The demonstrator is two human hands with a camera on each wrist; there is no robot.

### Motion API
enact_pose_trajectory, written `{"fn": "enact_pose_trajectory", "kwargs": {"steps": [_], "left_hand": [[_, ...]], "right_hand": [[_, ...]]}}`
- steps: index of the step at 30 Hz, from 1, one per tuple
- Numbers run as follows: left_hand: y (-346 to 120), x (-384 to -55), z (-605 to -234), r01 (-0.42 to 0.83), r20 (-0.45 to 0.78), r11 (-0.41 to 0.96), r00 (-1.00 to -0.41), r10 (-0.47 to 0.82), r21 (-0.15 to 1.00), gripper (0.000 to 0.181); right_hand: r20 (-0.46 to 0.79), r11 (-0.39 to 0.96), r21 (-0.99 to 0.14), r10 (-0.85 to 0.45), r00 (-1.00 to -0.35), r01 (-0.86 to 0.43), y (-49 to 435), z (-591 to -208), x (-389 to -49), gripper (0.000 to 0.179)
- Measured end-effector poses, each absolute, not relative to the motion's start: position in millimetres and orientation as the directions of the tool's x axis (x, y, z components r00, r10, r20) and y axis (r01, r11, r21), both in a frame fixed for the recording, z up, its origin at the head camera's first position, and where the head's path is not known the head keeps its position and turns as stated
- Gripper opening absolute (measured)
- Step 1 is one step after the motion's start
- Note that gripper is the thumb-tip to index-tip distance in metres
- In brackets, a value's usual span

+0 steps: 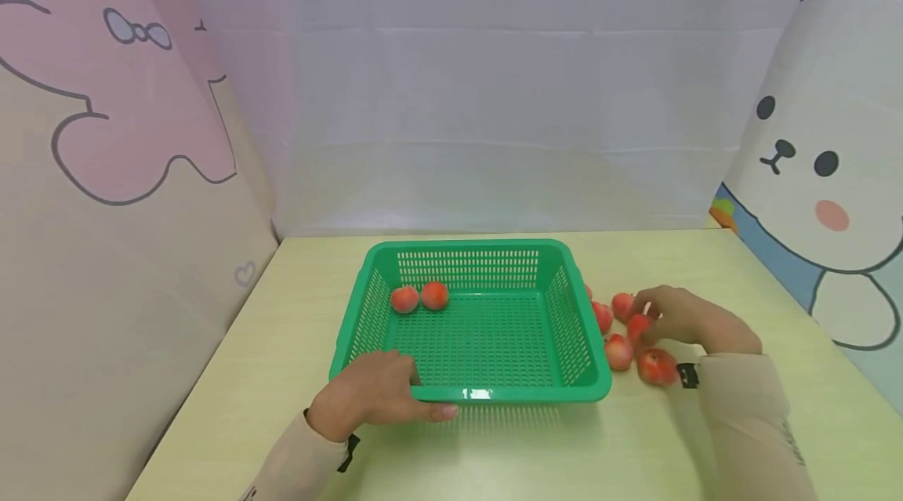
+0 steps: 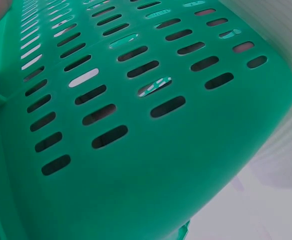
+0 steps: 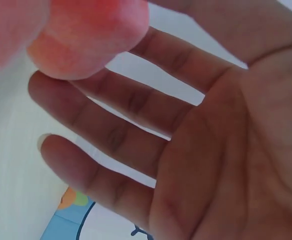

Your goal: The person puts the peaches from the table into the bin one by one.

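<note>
A green plastic basket (image 1: 522,394) with slotted walls stands in the middle of the table. My left hand (image 1: 372,391) grips its near rim at the left, thumb outside and fingers over the inner side. Two peaches (image 1: 434,295) lie inside by the back left. To the right of the basket, my right hand (image 1: 694,322) holds a red peach (image 1: 638,327) between thumb and fingers, among several other peaches (image 1: 618,352). In the right wrist view the fingers (image 3: 120,140) are bent up against a peach (image 3: 95,40); the left wrist view is filled by the basket wall (image 2: 186,145).
One peach (image 1: 657,367) lies near the right wrist, another (image 1: 623,306) farther back. The pale wooden table (image 1: 233,407) ends at a white curtain (image 1: 494,132); cartoon-printed cloths (image 1: 797,195) hang at both sides.
</note>
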State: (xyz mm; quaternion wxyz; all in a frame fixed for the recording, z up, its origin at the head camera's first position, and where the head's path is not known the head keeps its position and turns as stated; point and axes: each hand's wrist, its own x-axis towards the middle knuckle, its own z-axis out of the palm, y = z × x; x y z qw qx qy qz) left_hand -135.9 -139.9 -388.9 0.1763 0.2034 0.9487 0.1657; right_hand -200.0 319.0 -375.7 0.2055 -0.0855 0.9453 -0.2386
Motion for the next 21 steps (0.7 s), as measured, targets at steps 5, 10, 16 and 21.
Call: {"fn": "enact_pose_trajectory", "kwargs": {"steps": [5,10,16,21], "left_hand": [[-140.3,-135.9,-389.3,0.323,-0.266,0.858,-0.855,0.445,0.398,0.068],[-140.5,-136.2,-389.8,0.325,-0.255,0.851,-0.856,0.450,0.412,0.067],[-140.3,-135.9,-389.9,0.322,-0.256,0.852,-0.857,0.448,0.414,0.067],[-140.0,-136.0,-389.9,0.316,-0.264,0.856,-0.857,0.442,0.409,0.068]], "right_hand": [[-0.233,0.867,-0.471,-0.299,-0.925,-0.161,326.4,-369.9,-196.6,0.035],[-0.169,0.861,-0.476,-0.289,-0.942,-0.179,328.4,-364.5,-192.0,0.036],[-0.078,0.841,-0.493,-0.299,-0.951,-0.224,327.7,-355.4,-185.9,0.033],[0.017,0.825,-0.490,-0.312,-0.950,-0.280,322.5,-344.0,-179.9,0.038]]}}
